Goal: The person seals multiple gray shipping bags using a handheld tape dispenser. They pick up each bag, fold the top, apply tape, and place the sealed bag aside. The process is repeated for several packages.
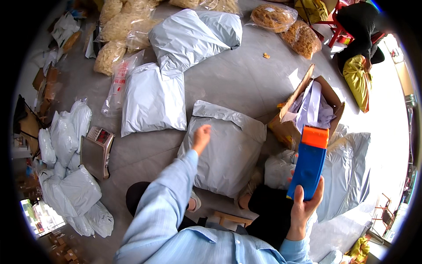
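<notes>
A full grey plastic mailing bag (222, 154) stands on the floor between my feet, its top flap folded over. My left hand (201, 139) is over the bag's upper left part, fingers curled together; whatever they may hold is hidden, and I cannot tell whether they touch the plastic. On the right, my right hand (304, 207) grips a long blue tool with an orange end (309, 163), held upright with the orange part away from me. The exact kind of this tool does not show.
Beyond the tool sits an open cardboard box (288, 103) of white papers. More filled grey bags (154, 99) lie ahead, at right and at left beside a scale (94, 152). Clear bags of pale food (123, 31) lie at the back; another person (362, 31) is far right.
</notes>
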A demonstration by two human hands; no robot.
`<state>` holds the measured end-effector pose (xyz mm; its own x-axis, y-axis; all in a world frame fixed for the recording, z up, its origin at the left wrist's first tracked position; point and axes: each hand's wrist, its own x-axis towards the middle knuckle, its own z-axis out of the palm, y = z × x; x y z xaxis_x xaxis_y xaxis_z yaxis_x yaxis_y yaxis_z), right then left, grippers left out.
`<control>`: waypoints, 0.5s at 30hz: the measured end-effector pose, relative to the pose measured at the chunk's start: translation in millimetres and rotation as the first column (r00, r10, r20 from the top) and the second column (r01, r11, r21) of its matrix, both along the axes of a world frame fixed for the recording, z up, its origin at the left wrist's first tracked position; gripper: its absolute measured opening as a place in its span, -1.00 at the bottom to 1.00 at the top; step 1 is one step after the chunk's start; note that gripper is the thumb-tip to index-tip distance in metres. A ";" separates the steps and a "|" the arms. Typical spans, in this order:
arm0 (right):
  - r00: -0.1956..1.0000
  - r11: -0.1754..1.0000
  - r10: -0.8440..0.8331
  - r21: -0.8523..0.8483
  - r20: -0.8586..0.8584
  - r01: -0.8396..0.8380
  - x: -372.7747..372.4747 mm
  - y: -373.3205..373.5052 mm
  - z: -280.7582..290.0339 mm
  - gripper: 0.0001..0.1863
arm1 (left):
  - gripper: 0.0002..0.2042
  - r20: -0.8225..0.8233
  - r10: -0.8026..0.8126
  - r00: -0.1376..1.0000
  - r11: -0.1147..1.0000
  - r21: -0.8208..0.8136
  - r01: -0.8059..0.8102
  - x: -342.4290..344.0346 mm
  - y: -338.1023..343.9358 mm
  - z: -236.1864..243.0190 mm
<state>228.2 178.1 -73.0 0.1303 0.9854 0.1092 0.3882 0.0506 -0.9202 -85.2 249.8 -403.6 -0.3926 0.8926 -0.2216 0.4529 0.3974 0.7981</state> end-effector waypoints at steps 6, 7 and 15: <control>0.998 1.000 -0.012 0.006 -0.054 0.012 4.6 -2.2 -11.9 -0.25 | -0.51 0.116 0.148 0.982 0.982 -0.134 -0.132 -109.5 56.2 -41.9; 0.999 1.000 -0.004 -0.006 -0.049 0.004 5.1 1.2 -13.6 -0.25 | -0.45 0.147 0.157 0.977 0.980 -0.149 -0.135 -108.8 64.0 -42.9; 0.999 0.997 0.039 -0.066 0.012 -0.038 7.8 21.8 -12.7 -0.24 | -0.16 0.512 0.415 0.752 0.871 -0.462 -0.166 -79.6 89.5 -35.8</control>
